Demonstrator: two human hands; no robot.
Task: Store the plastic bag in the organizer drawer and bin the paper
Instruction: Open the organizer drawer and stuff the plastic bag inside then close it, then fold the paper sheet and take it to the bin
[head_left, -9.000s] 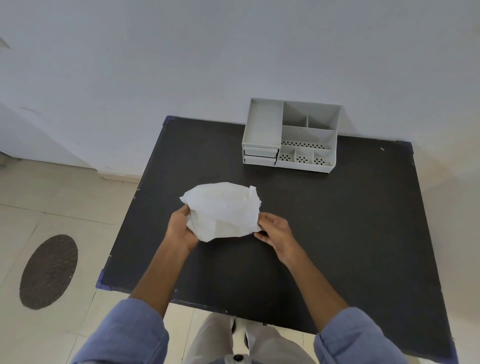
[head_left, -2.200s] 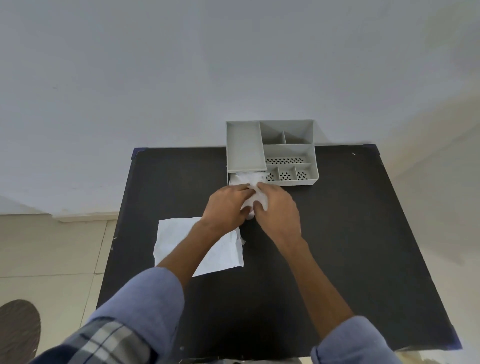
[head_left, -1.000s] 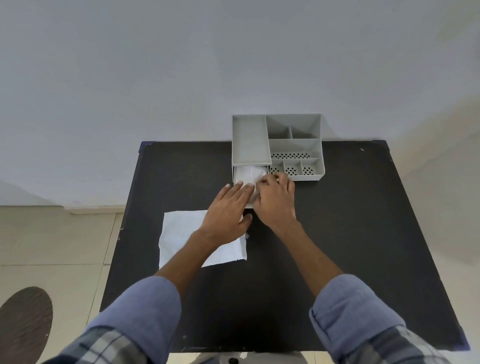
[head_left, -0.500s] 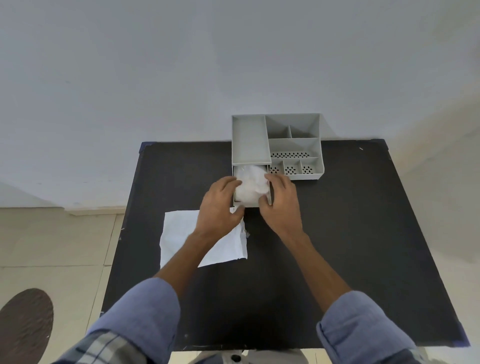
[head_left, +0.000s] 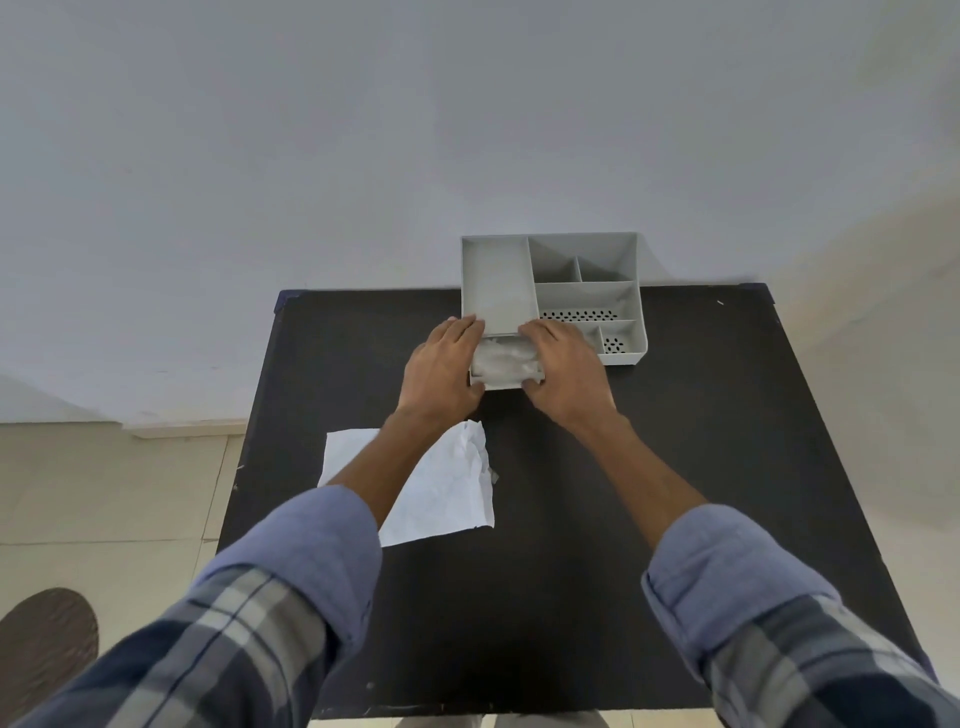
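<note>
- Now my left hand (head_left: 441, 371) and my right hand (head_left: 563, 371) are both at the grey organizer (head_left: 553, 296), which stands at the far edge of the black surface (head_left: 649, 467), in the upper middle of the frame.
- One drawer (head_left: 503, 383) on the left side of the organizer is pulled out toward me, and the crumpled plastic bag (head_left: 504, 356) lies inside it.
- My left hand rests against the left side of the drawer, with the fingers flat and close together, reaching to the organizer body.
- My right hand rests against the right side of the drawer, the fingers lying over the front of the organizer and the thumb at the front corner of the drawer.
- Both hands touch the drawer from its two sides; they do not close around anything.
- Lower and to the left, the white paper (head_left: 441, 488) lies flat on the surface, well apart from the drawer; my left forearm passes over it.
- My sleeves (head_left: 311, 561) are blue with a checked part near the bottom of the frame.
</note>
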